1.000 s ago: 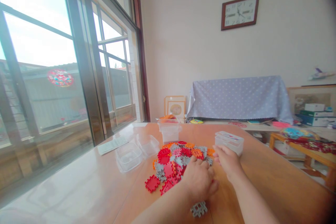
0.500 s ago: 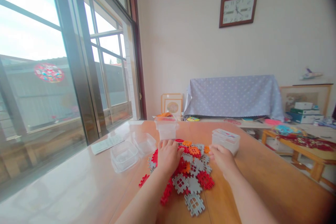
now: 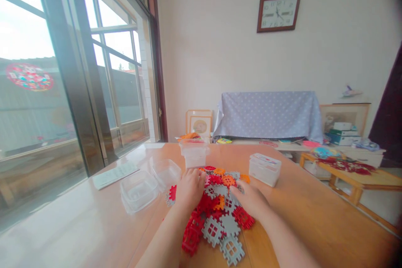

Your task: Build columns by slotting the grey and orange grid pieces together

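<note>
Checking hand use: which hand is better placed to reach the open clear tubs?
Left, likely. The left hand rests on the tile pile just beside the open tubs; the right hand is across the pile.

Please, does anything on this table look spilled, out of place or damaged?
The red, orange and grey plastic tiles lie loose in a heap on the wooden table, not in any box; the left hand and the right hand rest on them. A clear container beside the heap stands open, without tiles. Nothing looks broken.
</note>
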Available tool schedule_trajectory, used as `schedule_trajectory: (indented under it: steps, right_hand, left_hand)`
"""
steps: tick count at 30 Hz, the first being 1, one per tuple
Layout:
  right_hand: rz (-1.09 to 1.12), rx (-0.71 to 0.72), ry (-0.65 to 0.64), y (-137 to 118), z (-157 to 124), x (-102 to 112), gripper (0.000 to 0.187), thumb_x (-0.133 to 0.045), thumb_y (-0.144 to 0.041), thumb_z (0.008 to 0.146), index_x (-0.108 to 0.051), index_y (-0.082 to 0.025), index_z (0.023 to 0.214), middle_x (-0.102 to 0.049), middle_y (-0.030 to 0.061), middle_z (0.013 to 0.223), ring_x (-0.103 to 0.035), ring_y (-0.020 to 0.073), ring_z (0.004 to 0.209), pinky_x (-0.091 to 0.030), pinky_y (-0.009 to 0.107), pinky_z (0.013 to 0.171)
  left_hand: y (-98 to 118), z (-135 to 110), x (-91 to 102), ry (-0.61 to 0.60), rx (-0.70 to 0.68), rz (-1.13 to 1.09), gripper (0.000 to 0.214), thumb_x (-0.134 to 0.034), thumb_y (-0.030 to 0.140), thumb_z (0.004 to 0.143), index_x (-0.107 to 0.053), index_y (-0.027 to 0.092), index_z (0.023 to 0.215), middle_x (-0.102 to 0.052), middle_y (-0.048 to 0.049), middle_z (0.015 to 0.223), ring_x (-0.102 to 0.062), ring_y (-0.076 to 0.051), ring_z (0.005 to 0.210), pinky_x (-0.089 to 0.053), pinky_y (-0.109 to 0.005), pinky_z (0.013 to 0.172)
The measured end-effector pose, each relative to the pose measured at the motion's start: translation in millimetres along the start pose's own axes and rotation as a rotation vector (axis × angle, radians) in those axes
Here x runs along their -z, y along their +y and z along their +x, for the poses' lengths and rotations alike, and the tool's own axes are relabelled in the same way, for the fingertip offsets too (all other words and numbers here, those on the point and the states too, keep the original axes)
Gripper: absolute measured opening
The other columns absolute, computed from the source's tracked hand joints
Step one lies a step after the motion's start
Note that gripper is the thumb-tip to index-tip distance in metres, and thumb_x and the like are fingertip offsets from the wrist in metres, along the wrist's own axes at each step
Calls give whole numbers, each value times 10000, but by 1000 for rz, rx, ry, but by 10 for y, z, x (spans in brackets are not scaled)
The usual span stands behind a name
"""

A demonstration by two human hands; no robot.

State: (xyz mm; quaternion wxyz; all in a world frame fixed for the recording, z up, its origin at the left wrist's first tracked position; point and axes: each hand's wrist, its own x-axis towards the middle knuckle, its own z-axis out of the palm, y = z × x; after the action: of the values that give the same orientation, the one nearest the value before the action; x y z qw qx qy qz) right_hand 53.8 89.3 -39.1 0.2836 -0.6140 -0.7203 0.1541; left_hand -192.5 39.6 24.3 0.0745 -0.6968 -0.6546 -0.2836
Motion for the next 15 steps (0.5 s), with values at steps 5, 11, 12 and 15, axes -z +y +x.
schedule_trajectory:
  steps: [5, 11, 12, 15]
  right_hand:
    - [24, 85, -51, -202, -90, -126, 550, -555, -587, 898, -630, -266, 1338, -681, 105, 1319, -612, 314, 1224, -455, 412, 998]
    - [193, 157, -39, -308, -114, -154, 471, -683, -382, 802, -690, -246, 1253, -719, 89, 1168, -663, 262, 1066, -495, 362, 924]
    - [234, 153, -29, -334, -120, -140, 469, -683, -346, 791, -692, -245, 1250, -723, 83, 1142, -668, 253, 1035, -500, 358, 914]
    - [449, 117, -53, -429, -144, -62, 474, -638, -324, 818, -676, -204, 1275, -743, 79, 1071, -686, 236, 974, -518, 355, 900]
  left_hand:
    - [29, -40, 10, -126, -157, 5, 423, -482, 613, 944, -665, 270, 1111, -723, -75, 1083, -645, -279, 1060, -406, -410, 995]
    - [0, -26, -23, -167, -211, 26, 225, -573, 452, 922, -680, 266, 991, -727, -62, 1014, -665, -264, 986, -432, -402, 960]
    - [-1, -18, -29, -163, -223, 15, 197, -551, 410, 938, -680, 263, 967, -729, -60, 997, -667, -258, 970, -444, -388, 930]
    - [6, 3, -53, -130, -246, -63, 208, -492, 335, 973, -683, 266, 1018, -737, -56, 1002, -671, -246, 984, -462, -361, 901]
